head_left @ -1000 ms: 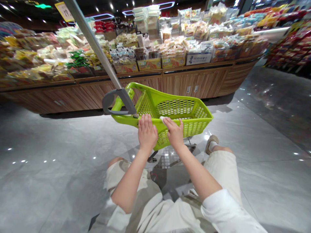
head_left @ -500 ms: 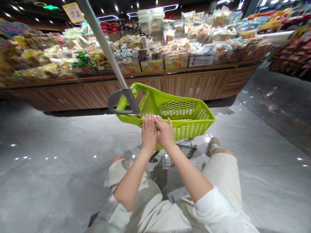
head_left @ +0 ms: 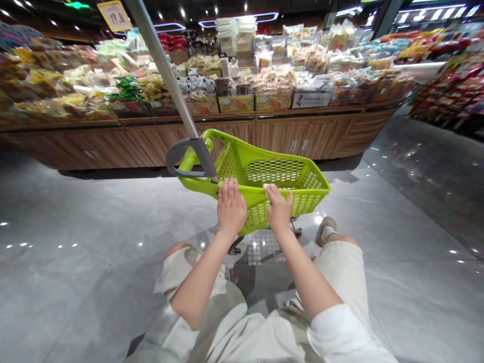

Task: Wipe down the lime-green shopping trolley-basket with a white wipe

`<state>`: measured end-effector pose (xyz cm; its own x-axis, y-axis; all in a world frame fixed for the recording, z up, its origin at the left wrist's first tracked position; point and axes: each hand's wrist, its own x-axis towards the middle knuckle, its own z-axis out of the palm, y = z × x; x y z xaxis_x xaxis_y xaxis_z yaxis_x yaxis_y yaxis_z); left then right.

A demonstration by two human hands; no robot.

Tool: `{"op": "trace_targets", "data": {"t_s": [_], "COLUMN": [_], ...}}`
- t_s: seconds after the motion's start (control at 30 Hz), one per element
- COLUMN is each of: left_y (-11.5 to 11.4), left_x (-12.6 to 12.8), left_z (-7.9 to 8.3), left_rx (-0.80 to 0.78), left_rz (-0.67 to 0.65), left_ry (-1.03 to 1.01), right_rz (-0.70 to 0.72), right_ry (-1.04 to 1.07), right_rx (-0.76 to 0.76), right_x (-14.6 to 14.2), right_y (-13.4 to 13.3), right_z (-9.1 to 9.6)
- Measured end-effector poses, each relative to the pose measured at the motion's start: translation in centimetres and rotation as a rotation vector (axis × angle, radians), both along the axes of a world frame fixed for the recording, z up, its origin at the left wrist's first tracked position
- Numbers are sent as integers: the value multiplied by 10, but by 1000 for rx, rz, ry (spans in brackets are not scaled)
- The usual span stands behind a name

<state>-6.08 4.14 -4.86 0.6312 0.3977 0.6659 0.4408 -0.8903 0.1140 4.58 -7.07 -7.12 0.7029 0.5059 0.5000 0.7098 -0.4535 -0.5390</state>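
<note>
A lime-green shopping cart [head_left: 234,193] with perforated basket walls stands in front of me. My left hand [head_left: 230,207] is curled over the near rim, fingers together, beside the grey handle bracket [head_left: 209,160]. Further right along that same rim is my right hand [head_left: 280,209]. Its fingers press on a small white wipe or tissue [head_left: 266,187], mostly hidden under them, against the green plastic. The two hands are apart. A metal pole [head_left: 166,70] rises from the bracket and carries a yellow-edged price sign [head_left: 114,16] near the top.
Behind the cart runs a wood-fronted display counter [head_left: 212,133] heaped with packaged food. A printed white box [head_left: 312,99] faces me there. More packets hang on a rack [head_left: 449,93] at the right. My knees are either side of the cart's near side, above grey floor tiles [head_left: 94,217].
My right hand has slid rightward along the rim, away from the left hand, with the white wipe or tissue showing at its fingertips. The left hand has stayed on the rim.
</note>
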Motion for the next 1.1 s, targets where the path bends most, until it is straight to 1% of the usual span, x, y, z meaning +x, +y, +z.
{"op": "trace_targets", "data": {"t_s": [0.07,0.13,0.17,0.23,0.3,0.4,0.47,0.5,0.53,0.57,0.7,0.77,0.8,0.87,1.0,1.07,1.1], "left_y": [2,5,7,10,12,13,11,11,10,9,9,11,13,19,27,25,21], "left_x": [-1,-3,-5,-8,-12,-14,-13,-13,-12,-11,-11,-14,-16,-21,-33,-35,-34], "left_z": [0,0,0,1,2,2,2,1,1,1,0,0,1,1,2,5,7], "left_rx": [4,10,12,14,7,-9,-19,-24,-30,-36,-35,-18,-8,12,19,2,-17], "left_rz": [-4,-8,-10,-16,-26,-30,-27,-24,-21,-17,-4,-11,-17,-26,-31,4,45], "left_ry": [5,12,18,24,19,4,-4,-9,-15,-19,-24,-9,0,12,2,-28,-52], "right_rz": [138,235,261,273,225,59,-49,-82,-90,-67,198,272,285,277,145,109,110], "right_ry": [-10,-26,-37,-68,-94,-95,-73,-57,-41,-28,-62,-95,-109,-132,-129,-126,-129], "right_rx": [5,3,-6,-38,-75,-112,-115,-111,-106,-101,-72,-62,-67,-100,-158,-157,-148], "right_x": [-24,-37,-39,-29,-8,27,38,37,32,23,-31,-46,-46,-35,7,21,24], "right_y": [25,40,42,32,10,-27,-40,-40,-35,-26,26,40,41,31,-15,-32,-37], "right_z": [15,25,26,22,10,-11,-18,-17,-14,-10,17,25,26,21,-2,-11,-15]}}
